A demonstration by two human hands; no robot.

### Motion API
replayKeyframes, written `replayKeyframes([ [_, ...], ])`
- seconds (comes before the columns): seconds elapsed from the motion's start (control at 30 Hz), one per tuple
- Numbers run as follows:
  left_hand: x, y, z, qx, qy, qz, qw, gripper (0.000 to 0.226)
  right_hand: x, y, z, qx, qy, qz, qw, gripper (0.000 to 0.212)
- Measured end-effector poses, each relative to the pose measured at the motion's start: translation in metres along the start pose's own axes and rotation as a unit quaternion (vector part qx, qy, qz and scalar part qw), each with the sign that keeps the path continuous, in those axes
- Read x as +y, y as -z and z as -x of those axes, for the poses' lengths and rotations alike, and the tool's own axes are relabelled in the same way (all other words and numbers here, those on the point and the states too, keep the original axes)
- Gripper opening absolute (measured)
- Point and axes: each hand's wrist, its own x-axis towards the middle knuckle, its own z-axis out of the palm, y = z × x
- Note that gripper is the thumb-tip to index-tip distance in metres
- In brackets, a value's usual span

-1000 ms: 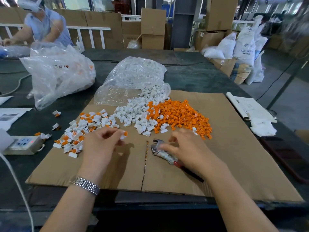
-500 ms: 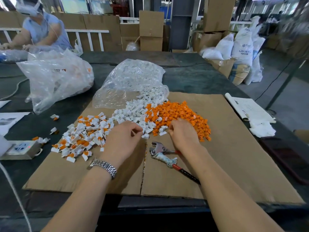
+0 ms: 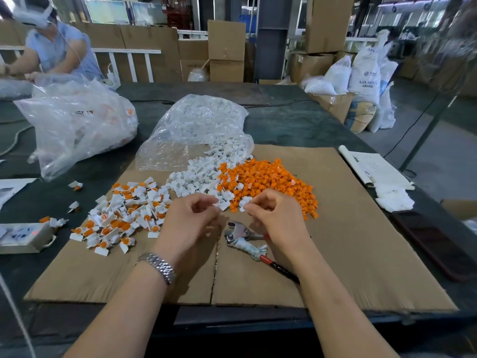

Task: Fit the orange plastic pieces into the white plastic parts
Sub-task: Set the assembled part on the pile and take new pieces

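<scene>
Compared with half a second ago, we see both hands pulled back from the piles toward the lower middle of the frame, and they are now raised above the cardboard sheet (image 3: 361,241). The left hand (image 3: 191,223) has its fingers curled, and the right hand (image 3: 276,218) also; the two fingertips almost meet, but we cannot tell what small piece each one pinches, because the fingers hide it.

The orange plastic pieces (image 3: 268,182) lie in a heap in the centre, just above the right hand. The white plastic parts (image 3: 196,177) spill beside them from a clear bag (image 3: 196,125). The assembled pieces (image 3: 124,213) stay in their pile at the left centre. The pliers (image 3: 245,239) lie under the hands as before.

On a white sack (image 3: 365,73) at the upper right we read "ABS RESIN"; the smaller print is not legible.
</scene>
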Motion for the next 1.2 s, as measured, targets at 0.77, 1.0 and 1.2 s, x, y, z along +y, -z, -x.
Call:
replayKeyframes([
  [0.77,0.008,0.016,0.036,-0.147,0.076,0.448,0.879,0.013,-0.049,-0.006,0.025,-0.089,0.228,0.109,0.963,0.007],
  [1.0,0.012,0.019,0.04,-0.09,-0.073,0.27,0.956,0.034,-0.053,-0.01,0.03,-0.062,0.189,0.1,0.975,0.008],
  [1.2,0.012,0.025,0.038,-0.12,-0.072,0.338,0.931,0.037,-0.059,-0.003,0.033,-0.11,0.154,0.038,0.981,0.021],
])
